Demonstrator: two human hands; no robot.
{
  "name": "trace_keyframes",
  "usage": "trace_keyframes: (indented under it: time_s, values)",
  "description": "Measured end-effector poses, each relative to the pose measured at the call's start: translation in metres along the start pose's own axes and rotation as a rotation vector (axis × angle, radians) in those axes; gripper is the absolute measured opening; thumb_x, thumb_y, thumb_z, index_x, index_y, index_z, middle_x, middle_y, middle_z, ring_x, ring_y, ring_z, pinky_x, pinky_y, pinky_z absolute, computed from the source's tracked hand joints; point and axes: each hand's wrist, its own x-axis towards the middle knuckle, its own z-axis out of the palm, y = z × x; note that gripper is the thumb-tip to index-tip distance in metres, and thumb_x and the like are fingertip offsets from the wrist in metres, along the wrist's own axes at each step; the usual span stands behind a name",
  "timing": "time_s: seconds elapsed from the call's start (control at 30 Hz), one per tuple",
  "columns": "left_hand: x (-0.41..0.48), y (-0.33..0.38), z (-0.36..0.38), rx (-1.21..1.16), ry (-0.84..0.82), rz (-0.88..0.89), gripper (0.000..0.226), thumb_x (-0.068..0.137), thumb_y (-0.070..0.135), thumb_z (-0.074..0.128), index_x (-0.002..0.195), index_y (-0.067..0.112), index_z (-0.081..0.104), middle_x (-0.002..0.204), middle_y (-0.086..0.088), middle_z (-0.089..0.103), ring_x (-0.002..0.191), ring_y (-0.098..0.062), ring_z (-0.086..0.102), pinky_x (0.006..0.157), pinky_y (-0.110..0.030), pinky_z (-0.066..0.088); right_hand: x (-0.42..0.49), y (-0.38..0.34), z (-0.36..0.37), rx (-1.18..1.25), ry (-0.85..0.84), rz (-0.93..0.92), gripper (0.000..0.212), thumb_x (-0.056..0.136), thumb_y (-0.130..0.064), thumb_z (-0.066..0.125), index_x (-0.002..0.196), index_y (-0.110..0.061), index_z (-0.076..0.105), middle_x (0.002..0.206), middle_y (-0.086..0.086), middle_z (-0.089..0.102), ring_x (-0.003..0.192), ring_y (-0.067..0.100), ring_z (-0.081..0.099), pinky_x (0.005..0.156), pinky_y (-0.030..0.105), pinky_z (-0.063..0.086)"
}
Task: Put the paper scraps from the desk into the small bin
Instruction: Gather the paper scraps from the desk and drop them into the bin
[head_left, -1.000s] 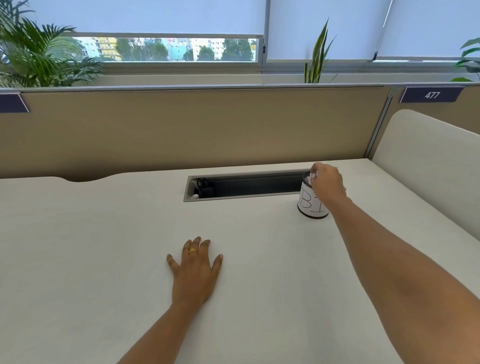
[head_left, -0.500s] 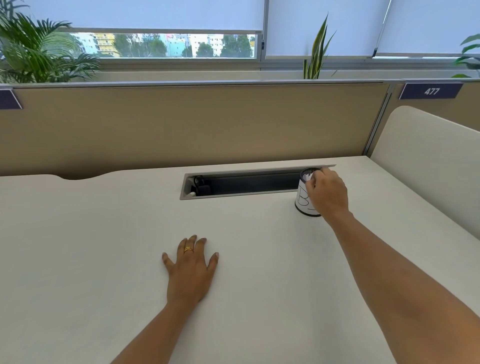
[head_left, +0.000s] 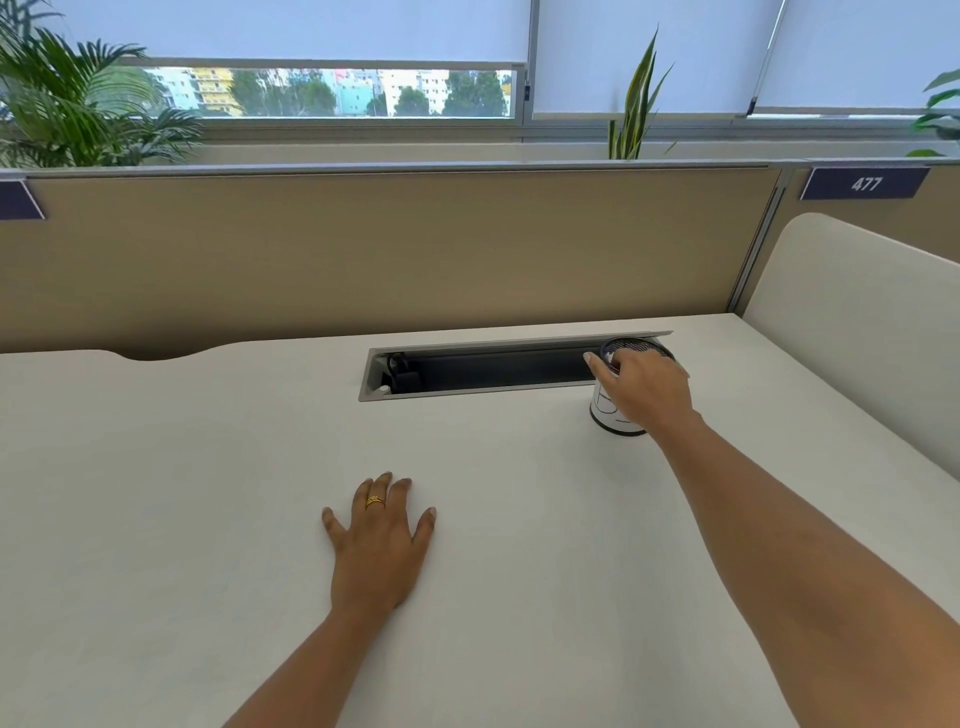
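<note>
Desk (head_left: 156, 519) surface was pale and wide, and it filled most of the head view. The small bin (head_left: 618, 415) stood upright at the far right part of it, just beside the right end of the cable tray (head_left: 483, 371), a long dark slot that was cut in the desk. The bin had a dark mesh rim and a white paper around its wall with some letters drawn on it, but the hand covered most of them.

The right hand (head_left: 644, 389) reached out to the bin and lay over its near side and its rim. Its fingers were bent and close together at the opening. A small white bit showed under the fingertips (head_left: 592, 359) at the rim; it was not possible to tell if this was a paper scrap in the fingers or one already in the bin, so the grasp of this hand could not be told.

The left hand (head_left: 379, 545) rested flat on the desk, well apart from the bin, palm down, fingers spread and holding nothing. A gold ring (head_left: 375, 501) was on one finger.
</note>
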Motion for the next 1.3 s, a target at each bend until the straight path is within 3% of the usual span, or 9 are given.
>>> trace_keyframes:
  time_s: [0.13,0.23,0.4,0.53,0.77,0.9,1.0,1.13,1.3]
  values:
    - [0.0,0.0,0.0,-0.008,0.01,-0.003,0.095,0.06,0.061,-0.01,0.139,0.025,0.031,0.153,0.003,0.028,0.144,-0.015,0.017,0.114,-0.057,0.013,0.012,-0.004,-0.011,0.185,0.117,0.166,0.034,0.096,-0.02,0.039,0.093,0.005,0.061,0.093,0.028,0.067,0.088,0.042,0.059,0.074,0.04,0.046]
    - [0.0,0.0,0.001,0.0,0.019,0.002,0.094,0.061,0.061,-0.009,0.138,0.025,0.031,0.152,0.003,0.029,0.144,-0.015,0.019,0.114,-0.057,0.015,0.029,0.004,-0.016,0.243,0.031,0.205,0.023,0.088,-0.001,0.045,0.1,0.002,0.065,0.104,0.025,0.067,0.099,0.04,0.058,0.083,0.039,0.046]
    - [0.001,0.0,0.003,0.004,0.03,0.006,0.093,0.063,0.06,-0.008,0.138,0.024,0.032,0.152,0.002,0.031,0.144,-0.016,0.02,0.114,-0.058,0.015,0.05,0.014,-0.021,0.065,-0.372,0.152,0.024,0.083,-0.012,0.057,0.1,-0.015,0.072,0.112,0.014,0.065,0.101,0.032,0.058,0.077,0.03,0.048]
    - [0.001,0.001,0.003,0.008,0.019,0.0,0.093,0.062,0.06,-0.009,0.138,0.025,0.031,0.152,0.003,0.029,0.144,-0.014,0.018,0.114,-0.056,0.014,0.062,0.015,-0.014,-0.036,-0.481,0.152,0.03,0.084,-0.018,0.049,0.107,-0.01,0.067,0.113,0.015,0.063,0.088,0.03,0.051,0.087,0.039,0.053]
    - [0.001,0.0,0.003,0.011,0.012,-0.001,0.092,0.063,0.061,-0.009,0.138,0.026,0.03,0.152,0.004,0.028,0.144,-0.014,0.018,0.115,-0.056,0.013,0.068,0.016,-0.002,-0.064,-0.494,0.171,0.035,0.087,-0.012,0.043,0.115,-0.009,0.063,0.12,0.018,0.057,0.09,0.034,0.049,0.092,0.041,0.051]
    - [0.001,-0.001,0.004,0.01,-0.004,-0.007,0.079,0.074,0.063,0.002,0.138,0.026,0.03,0.153,0.004,0.028,0.145,-0.014,0.017,0.115,-0.056,0.014,0.065,0.014,-0.003,-0.064,-0.462,0.165,0.033,0.088,-0.014,0.044,0.114,-0.007,0.064,0.119,0.018,0.061,0.089,0.032,0.05,0.09,0.038,0.052]
    - [0.0,0.0,0.003,0.012,0.007,-0.005,0.09,0.064,0.061,-0.008,0.138,0.026,0.03,0.152,0.004,0.028,0.144,-0.014,0.018,0.115,-0.056,0.014,0.062,0.01,-0.006,-0.084,-0.411,0.16,0.03,0.089,-0.019,0.049,0.113,-0.008,0.064,0.119,0.017,0.06,0.088,0.03,0.049,0.086,0.036,0.049]
    - [0.0,0.0,0.002,-0.006,0.012,-0.01,0.093,0.062,0.061,-0.009,0.138,0.025,0.032,0.152,0.003,0.029,0.144,-0.015,0.019,0.115,-0.056,0.013,0.058,0.011,-0.007,-0.076,-0.347,0.171,0.028,0.084,-0.022,0.056,0.109,-0.013,0.066,0.115,0.012,0.062,0.102,0.032,0.058,0.076,0.033,0.044]
    - [-0.001,0.001,0.001,-0.012,0.011,-0.008,0.094,0.062,0.061,-0.008,0.138,0.024,0.032,0.152,0.002,0.03,0.144,-0.015,0.02,0.115,-0.056,0.013,0.053,0.009,-0.015,-0.07,-0.273,0.162,0.024,0.081,-0.014,0.054,0.101,-0.013,0.069,0.107,0.012,0.065,0.091,0.032,0.057,0.079,0.034,0.046]
